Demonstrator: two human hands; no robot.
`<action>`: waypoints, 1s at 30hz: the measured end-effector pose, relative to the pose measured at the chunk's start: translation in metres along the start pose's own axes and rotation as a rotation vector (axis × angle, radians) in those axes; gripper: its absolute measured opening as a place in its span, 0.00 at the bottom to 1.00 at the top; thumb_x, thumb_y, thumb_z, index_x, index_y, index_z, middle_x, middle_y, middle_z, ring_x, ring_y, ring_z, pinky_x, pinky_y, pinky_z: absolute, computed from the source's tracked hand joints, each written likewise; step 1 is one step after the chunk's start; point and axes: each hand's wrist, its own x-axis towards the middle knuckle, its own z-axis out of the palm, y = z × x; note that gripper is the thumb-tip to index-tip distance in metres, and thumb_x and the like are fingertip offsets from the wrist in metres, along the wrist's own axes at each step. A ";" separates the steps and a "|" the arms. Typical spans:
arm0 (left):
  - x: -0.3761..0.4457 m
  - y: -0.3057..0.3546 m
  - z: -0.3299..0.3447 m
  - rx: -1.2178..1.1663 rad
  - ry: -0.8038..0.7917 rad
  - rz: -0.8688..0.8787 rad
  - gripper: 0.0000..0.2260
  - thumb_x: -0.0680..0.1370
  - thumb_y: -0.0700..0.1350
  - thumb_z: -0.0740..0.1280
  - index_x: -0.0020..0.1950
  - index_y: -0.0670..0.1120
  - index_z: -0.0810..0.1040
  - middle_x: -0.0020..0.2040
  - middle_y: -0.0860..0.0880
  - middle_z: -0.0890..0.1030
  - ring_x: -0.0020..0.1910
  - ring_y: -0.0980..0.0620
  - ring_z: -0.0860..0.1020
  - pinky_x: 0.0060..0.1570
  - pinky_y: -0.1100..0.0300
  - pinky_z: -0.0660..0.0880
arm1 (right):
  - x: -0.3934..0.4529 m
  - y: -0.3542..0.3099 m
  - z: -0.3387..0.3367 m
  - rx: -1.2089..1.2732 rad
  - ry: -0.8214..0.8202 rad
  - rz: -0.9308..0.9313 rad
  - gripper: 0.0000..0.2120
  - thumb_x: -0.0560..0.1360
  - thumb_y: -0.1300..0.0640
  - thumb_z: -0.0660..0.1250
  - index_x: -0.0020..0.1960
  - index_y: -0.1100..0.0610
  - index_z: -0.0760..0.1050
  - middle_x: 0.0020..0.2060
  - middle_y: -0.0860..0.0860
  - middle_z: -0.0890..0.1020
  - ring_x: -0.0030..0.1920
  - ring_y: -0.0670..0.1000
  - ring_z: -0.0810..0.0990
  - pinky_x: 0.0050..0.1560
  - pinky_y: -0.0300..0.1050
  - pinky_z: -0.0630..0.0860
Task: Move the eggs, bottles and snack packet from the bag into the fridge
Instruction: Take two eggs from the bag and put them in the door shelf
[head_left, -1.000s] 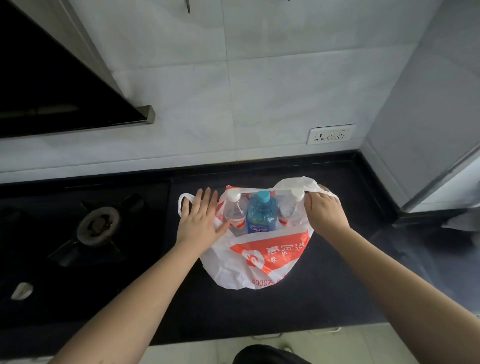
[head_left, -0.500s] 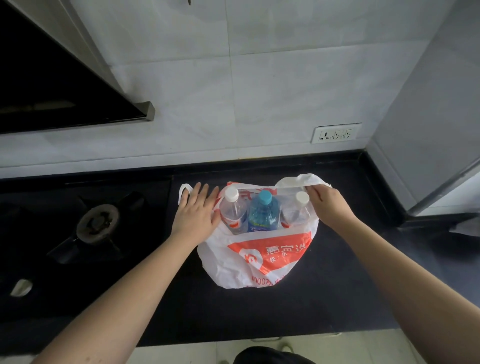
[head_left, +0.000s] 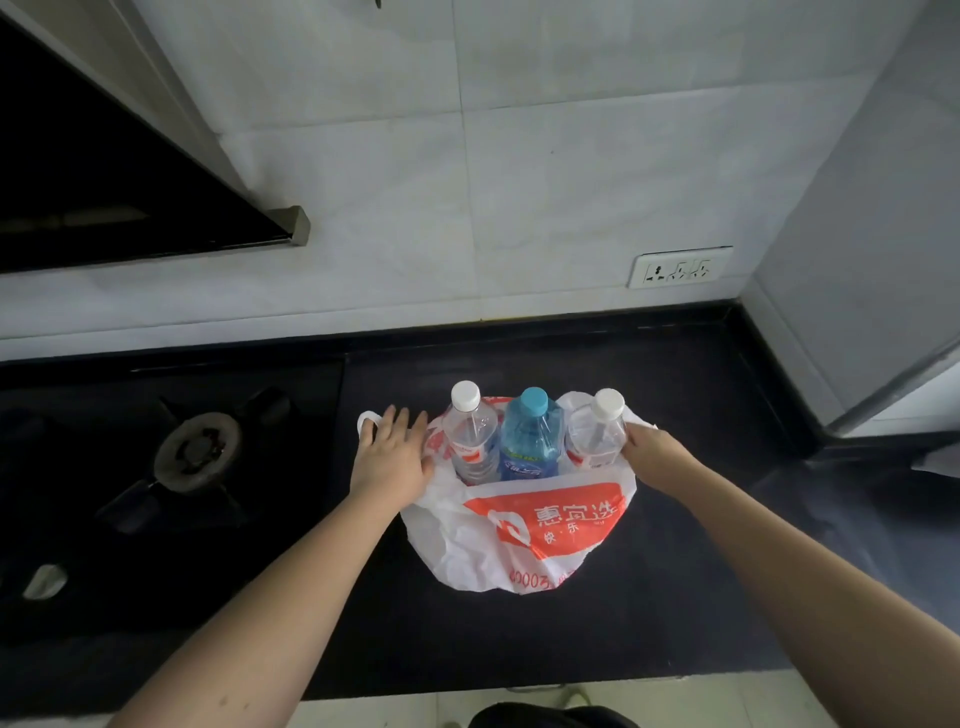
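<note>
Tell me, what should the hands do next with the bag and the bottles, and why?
Probably lift one bottle out. The bag is spread wide on the counter, the left hand lies flat on its left edge, and three bottles stand upright with caps clear. The right hand sits beside the right clear bottle, so gripping that one seems easiest.

counter (head_left: 675, 597): black, running along the tiled wall
on it: white-and-orange bag (head_left: 519, 540), sitting right of the gas burner (head_left: 195, 452)
</note>
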 end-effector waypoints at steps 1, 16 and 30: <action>-0.002 -0.001 0.004 0.008 -0.013 0.007 0.29 0.81 0.57 0.53 0.80 0.49 0.50 0.80 0.45 0.55 0.79 0.45 0.48 0.75 0.45 0.48 | -0.001 0.007 0.007 -0.014 -0.026 -0.007 0.11 0.82 0.57 0.54 0.54 0.55 0.75 0.50 0.54 0.80 0.48 0.52 0.76 0.47 0.42 0.71; -0.065 -0.005 0.037 -0.047 0.311 0.225 0.25 0.79 0.55 0.55 0.74 0.48 0.66 0.72 0.45 0.70 0.72 0.46 0.67 0.59 0.47 0.71 | -0.065 0.023 0.072 -0.224 0.510 -0.358 0.10 0.70 0.62 0.74 0.52 0.59 0.82 0.50 0.54 0.84 0.50 0.58 0.82 0.53 0.54 0.77; -0.078 0.005 0.029 0.052 -0.084 0.594 0.40 0.70 0.62 0.71 0.77 0.50 0.61 0.69 0.52 0.72 0.69 0.50 0.67 0.72 0.55 0.57 | -0.084 -0.023 0.118 -0.543 0.054 -0.471 0.24 0.76 0.41 0.61 0.68 0.51 0.73 0.65 0.50 0.77 0.70 0.54 0.70 0.75 0.54 0.42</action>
